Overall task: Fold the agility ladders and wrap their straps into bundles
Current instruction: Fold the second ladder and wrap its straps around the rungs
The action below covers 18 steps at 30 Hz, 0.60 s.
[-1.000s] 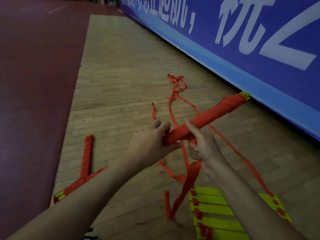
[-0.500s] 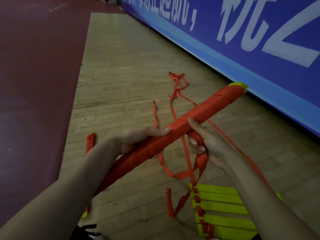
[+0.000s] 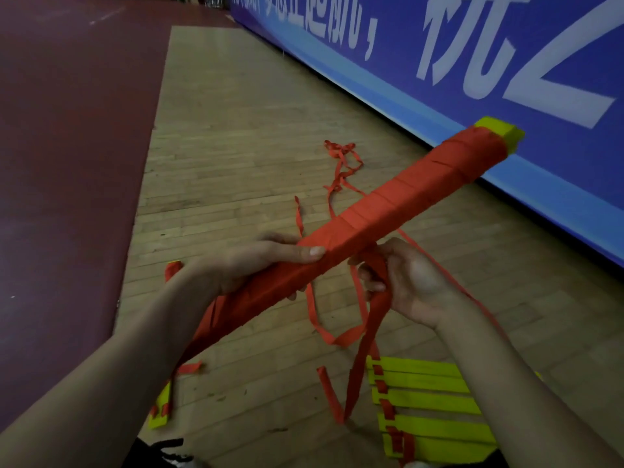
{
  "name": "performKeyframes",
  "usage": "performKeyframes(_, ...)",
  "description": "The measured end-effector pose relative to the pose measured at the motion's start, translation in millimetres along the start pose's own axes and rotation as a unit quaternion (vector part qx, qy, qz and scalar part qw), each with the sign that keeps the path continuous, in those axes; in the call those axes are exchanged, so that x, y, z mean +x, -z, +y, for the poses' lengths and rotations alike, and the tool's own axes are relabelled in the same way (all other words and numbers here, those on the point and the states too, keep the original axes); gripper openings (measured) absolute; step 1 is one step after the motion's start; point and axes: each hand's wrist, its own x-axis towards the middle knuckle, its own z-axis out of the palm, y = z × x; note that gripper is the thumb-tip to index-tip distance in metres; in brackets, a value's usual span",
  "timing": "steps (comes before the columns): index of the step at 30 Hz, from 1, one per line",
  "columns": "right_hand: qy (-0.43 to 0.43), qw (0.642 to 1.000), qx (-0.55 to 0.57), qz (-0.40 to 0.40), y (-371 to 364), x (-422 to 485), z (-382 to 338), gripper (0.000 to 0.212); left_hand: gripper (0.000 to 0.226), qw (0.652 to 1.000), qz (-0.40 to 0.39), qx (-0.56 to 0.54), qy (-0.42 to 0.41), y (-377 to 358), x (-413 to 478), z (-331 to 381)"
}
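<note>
A long bundle of yellow ladder rungs wrapped in red strap point(image 3: 398, 204) slants from lower left to upper right, its yellow end showing at the top. My left hand point(image 3: 256, 265) grips the bundle around its middle, thumb on top. Just under the bundle, my right hand point(image 3: 405, 282) holds the loose red strap point(image 3: 368, 325), which hangs down to the floor. Several flat yellow rungs of another ladder point(image 3: 425, 403) lie on the floor at lower right, joined by red strap.
More red strap trails in a tangle point(image 3: 341, 163) across the wooden floor point(image 3: 236, 146). Another wrapped bundle point(image 3: 162, 410) lies on the floor at lower left, mostly behind my left arm. A blue banner wall point(image 3: 472, 62) runs along the right; dark red flooring point(image 3: 67, 163) is at left.
The bundle has risen and come closer, its far end now lifted against the banner. My left hand has shifted to grip it from above, and my right hand has moved under it with the strap.
</note>
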Motion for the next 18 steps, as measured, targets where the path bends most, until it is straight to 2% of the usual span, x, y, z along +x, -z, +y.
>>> performKeyframes(3,-0.006,0.998,-0.037,0.051,1,0,3,0.046,0.034,1.000,-0.009,0.000,-0.005,-5,-1,2)
performKeyframes(8,0.023,0.991,-0.053,0.119,-4,-1,8,0.031,0.053,1.000,0.004,0.007,0.007,-9,-1,5)
performKeyframes(12,0.078,0.988,-0.078,0.107,-7,-4,5,0.022,0.044,0.999,0.038,-0.012,0.009,-9,0,6)
performKeyframes(16,0.122,0.987,-0.098,0.029,-9,-8,4,0.017,0.049,0.997,0.066,-0.032,0.002,-6,-1,5)
performKeyframes(18,0.123,0.987,-0.096,0.038,-11,-9,2,0.016,0.053,0.997,0.074,-0.035,-0.006,-5,-2,4)
